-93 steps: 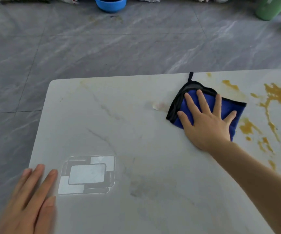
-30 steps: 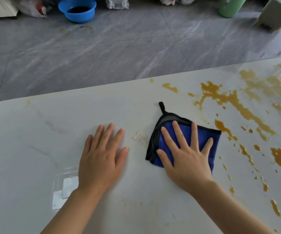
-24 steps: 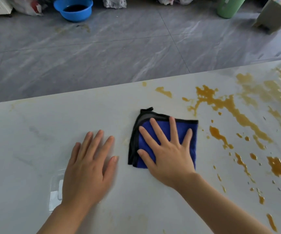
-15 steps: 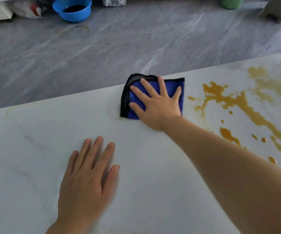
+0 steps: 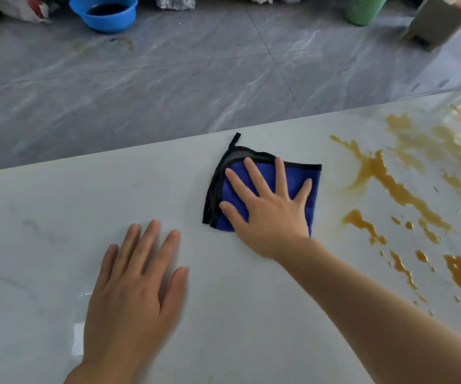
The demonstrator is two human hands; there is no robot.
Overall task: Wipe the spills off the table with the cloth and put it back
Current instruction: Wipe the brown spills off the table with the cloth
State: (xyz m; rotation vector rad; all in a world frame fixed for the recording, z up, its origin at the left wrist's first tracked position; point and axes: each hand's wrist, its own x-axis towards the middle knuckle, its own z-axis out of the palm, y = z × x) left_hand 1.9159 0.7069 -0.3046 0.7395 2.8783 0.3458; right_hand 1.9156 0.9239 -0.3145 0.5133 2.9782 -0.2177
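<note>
Blue cloth under my right hand, fingers spread flat, pressing it onto the white table near the far edge. Left hand also flat w/ straight fingers, resting on bare tabletop. Orange spills just right of the cloth, not touching it afaict.

Bright daylight, glare far right (left hand blurred)

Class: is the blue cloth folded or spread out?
Folded: the cloth shows stacked black-trimmed edges along its left side beneath the right hand.
</note>
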